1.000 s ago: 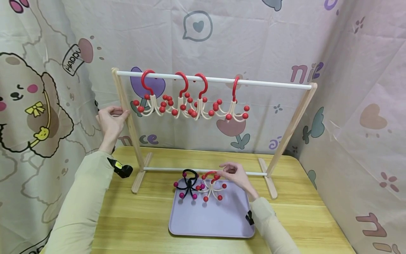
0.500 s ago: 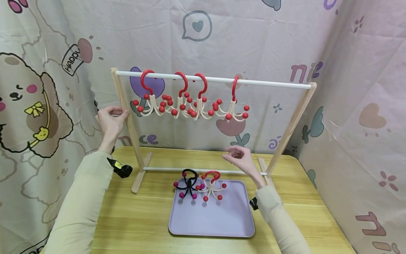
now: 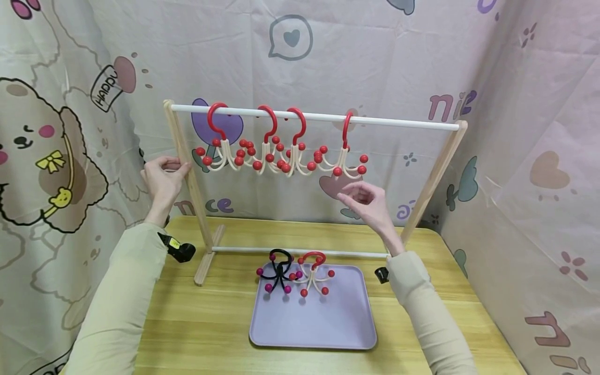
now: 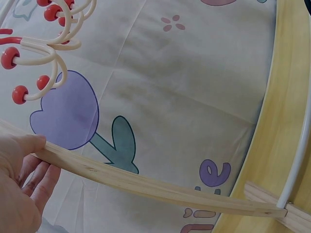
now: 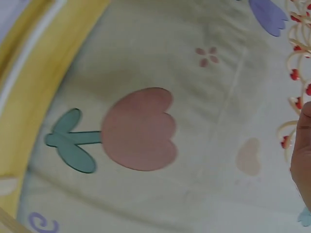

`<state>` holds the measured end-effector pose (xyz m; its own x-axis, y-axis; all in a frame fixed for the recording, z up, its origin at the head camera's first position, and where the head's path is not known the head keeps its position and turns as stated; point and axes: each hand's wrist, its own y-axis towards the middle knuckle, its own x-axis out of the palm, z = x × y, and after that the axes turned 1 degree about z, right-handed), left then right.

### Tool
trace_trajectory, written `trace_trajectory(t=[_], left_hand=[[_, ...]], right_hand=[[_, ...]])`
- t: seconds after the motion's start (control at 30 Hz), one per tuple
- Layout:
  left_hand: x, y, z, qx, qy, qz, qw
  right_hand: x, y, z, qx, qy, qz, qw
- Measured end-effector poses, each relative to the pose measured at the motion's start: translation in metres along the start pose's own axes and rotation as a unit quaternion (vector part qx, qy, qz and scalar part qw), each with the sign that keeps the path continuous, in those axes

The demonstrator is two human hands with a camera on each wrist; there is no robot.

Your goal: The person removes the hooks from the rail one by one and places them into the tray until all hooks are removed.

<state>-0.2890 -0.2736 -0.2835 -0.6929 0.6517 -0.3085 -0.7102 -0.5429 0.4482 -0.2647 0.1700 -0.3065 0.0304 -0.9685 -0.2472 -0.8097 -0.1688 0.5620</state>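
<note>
My left hand (image 3: 164,179) pinches the left wooden upright (image 3: 193,190) of a rack; the left wrist view shows the thumb over that upright (image 4: 116,179) and fingers beneath. From the rack's white top rod (image 3: 398,123) hang several claw hangers with red hooks, cream arms and red ball tips. Just below the rightmost hanger (image 3: 344,161) is my right hand (image 3: 370,205), holding nothing, fingers loosely bent. On the purple tray (image 3: 314,325) lie a black claw hanger (image 3: 279,272) with magenta balls and a red-hooked cream one (image 3: 313,276), side by side.
The rack's right upright (image 3: 436,177) leans outward, and its foot is hidden behind my right arm. A low white bar (image 3: 290,251) joins the two sides just behind the tray. Printed curtains (image 3: 290,67) surround the wooden table (image 3: 197,323).
My right hand has moved off the red-hooked hanger on the tray and risen up and to the right, empty. The left hand keeps its hold on the upright.
</note>
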Motion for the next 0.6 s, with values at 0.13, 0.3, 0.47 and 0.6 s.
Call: trace_trajectory(t=[0.13, 0.3, 0.47, 0.6], left_hand=[[0.0, 0.0, 0.0, 0.0, 0.001, 0.001, 1.0], [0.0, 0.0, 0.001, 0.001, 0.0, 0.0, 1.0], [0.0, 0.0, 0.0, -0.001, 0.003, -0.002, 1.0], [-0.001, 0.0, 0.0, 0.002, 0.0, -0.003, 1.0]], right_hand=[[-0.002, 0.015, 0.0, -0.047, 0.021, 0.048, 0.9975], [-0.002, 0.027, -0.012, -0.088, 0.027, 0.098, 0.9909], [-0.002, 0.042, -0.022, -0.097, 0.003, 0.123, 0.9877], [-0.003, 0.054, -0.029, -0.09, -0.009, 0.138, 0.9863]])
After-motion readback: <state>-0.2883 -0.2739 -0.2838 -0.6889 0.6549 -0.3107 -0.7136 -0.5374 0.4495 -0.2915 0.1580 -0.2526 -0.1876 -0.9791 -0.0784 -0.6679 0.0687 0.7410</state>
